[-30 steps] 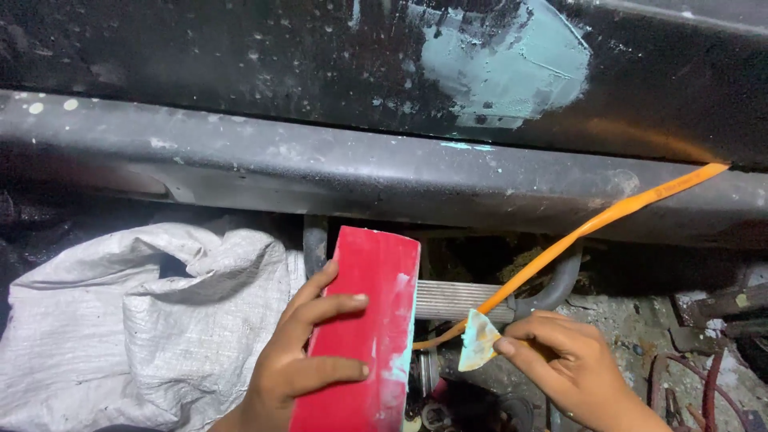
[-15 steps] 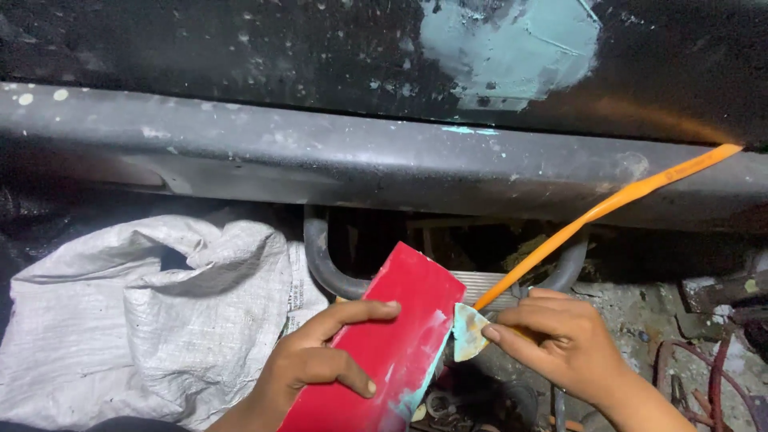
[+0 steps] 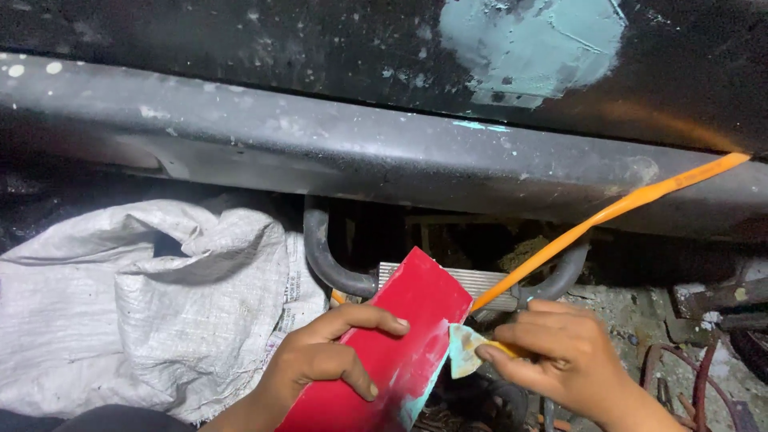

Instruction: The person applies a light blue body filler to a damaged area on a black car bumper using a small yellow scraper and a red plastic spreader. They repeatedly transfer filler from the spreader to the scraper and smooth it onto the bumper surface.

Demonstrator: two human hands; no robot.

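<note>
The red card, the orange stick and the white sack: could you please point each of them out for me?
Red card (image 3: 404, 332): head view, on its bare upper face.
Orange stick (image 3: 608, 214): head view, midway along its shaft.
White sack (image 3: 128, 312): head view, on its crumpled middle.

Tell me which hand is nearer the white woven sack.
Left. The left hand grips the red board right beside the white woven sack; the right hand is beyond the board, farther away.

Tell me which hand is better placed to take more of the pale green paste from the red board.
Probably the right hand. It grips the orange scraper, and the scraper's paste-covered tip touches the edge of the red board. The left hand lies flat on the board and holds it steady.
</note>
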